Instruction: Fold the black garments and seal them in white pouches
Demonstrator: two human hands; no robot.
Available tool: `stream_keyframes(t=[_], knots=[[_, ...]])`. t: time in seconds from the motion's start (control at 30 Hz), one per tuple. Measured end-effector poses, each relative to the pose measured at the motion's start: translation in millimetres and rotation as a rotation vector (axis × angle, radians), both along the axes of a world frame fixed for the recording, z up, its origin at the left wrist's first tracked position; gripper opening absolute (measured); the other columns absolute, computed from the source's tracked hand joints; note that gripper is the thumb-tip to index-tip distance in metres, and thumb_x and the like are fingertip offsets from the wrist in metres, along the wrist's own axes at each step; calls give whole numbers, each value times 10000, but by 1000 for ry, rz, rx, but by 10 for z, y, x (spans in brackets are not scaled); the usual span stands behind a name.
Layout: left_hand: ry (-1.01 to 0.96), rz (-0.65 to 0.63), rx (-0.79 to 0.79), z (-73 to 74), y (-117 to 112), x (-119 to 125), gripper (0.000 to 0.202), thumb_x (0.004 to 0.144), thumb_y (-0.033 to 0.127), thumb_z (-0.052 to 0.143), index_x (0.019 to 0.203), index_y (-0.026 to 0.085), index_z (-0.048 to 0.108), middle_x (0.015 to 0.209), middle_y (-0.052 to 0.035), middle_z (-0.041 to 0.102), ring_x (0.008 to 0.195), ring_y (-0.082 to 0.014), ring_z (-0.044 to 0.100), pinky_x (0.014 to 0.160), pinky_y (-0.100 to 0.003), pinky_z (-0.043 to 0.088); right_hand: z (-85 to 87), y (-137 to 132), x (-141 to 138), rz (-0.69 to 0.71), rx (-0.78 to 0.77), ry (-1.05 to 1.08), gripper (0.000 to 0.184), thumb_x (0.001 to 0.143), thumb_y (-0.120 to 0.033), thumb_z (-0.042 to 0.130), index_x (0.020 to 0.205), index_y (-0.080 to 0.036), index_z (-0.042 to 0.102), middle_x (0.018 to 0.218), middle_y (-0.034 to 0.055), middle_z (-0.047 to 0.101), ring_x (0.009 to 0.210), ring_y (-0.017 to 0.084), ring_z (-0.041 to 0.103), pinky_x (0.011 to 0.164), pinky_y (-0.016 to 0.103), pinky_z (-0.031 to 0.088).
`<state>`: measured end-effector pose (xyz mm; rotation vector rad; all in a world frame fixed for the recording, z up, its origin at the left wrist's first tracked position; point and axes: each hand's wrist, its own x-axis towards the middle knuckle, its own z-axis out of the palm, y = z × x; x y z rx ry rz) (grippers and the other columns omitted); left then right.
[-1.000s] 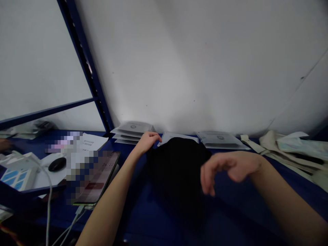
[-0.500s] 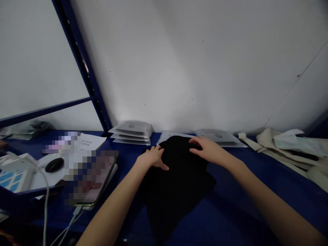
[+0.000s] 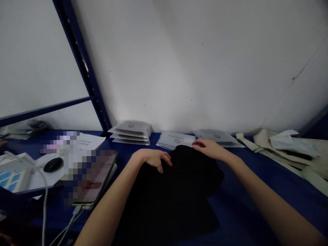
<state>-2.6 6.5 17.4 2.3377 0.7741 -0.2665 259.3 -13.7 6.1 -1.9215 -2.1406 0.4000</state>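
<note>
Lying directly ahead of me, the soft, matte-black piece of cloth (image 3: pixel 174 201) covers the middle of the smooth, dark-blue bench (image 3: pixel 238 208), its longer run seemingly going from my side toward the wall. It is broad and uneven near me and narrows to a rounded far end; its folds are too dark to make out.

My left hand (image 3: pixel 155 160) is at the cloth's upper left edge, half open, fingers bent and thumb pointing down; I cannot tell whether it has any fabric pinched. Most of the cloth lies to its right and nearer to me. My right hand (image 3: pixel 208 148) is at the far edge, fingers loosely curled, the nearer of my 2 hands to the wall; whether it grips the hem, I cannot tell. The cloth's rounded far end sits between them.

Left of my forearm, a flat, glossy phone (image 3: pixel 101 182) is tilted up, with a thin white cable (image 3: pixel 45 201) beyond it to the left. Past that, a smooth, black oval mouse (image 3: pixel 53 164) rests on white paper.

Farther off are a stack of at least 3 frosted plastic pouches (image 3: pixel 130 128), 2 more flat pouches (image 3: pixel 174 139) along the wall, crumpled beige fabric strips (image 3: pixel 269 145) at right, and the scuffed white wall (image 3: pixel 179 68).
</note>
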Motion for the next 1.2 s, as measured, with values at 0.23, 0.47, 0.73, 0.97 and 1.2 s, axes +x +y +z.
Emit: stream_keyframes(t=[0.23,0.47,0.73,0.97,1.2], knots=[[-106,153,165,-138,49,50,391,692,109,554,1046,250,644,1165,-2,595,1023,-173,565,898,-261,430,-1,-61,16,103,-301,-113,143,752,-290,522,727,-192,623,733,27,640,696,190,588,594,281,405],[72,469,534,-249,195,-129,407,723,43,440,1069,156,620,1131,-117,571,1000,-212,575,858,-290,444,-6,-39,183,-51,-402,-256,59,694,-213,586,640,-193,573,704,31,630,695,202,598,570,286,402],[160,579,625,-202,189,-139,359,760,80,443,1064,158,617,1127,-122,622,1059,-258,576,840,-340,464,-43,-20,140,-7,-71,-309,441,781,-158,488,1219,-152,545,1246,140,560,1108,266,541,907,347,421],[273,685,645,-161,183,-175,275,788,150,488,1024,134,630,1098,-154,639,1033,-279,603,831,-359,474,-197,-4,-72,118,-52,-242,376,896,-255,348,1118,-148,632,1198,131,619,1067,264,584,922,358,427],[296,817,578,-197,249,-284,272,792,247,529,1014,134,639,1094,-172,644,1044,-292,603,825,-353,478,-332,107,36,138,8,-235,417,898,-276,353,1215,-96,555,1274,170,557,1201,278,494,987,379,390]])
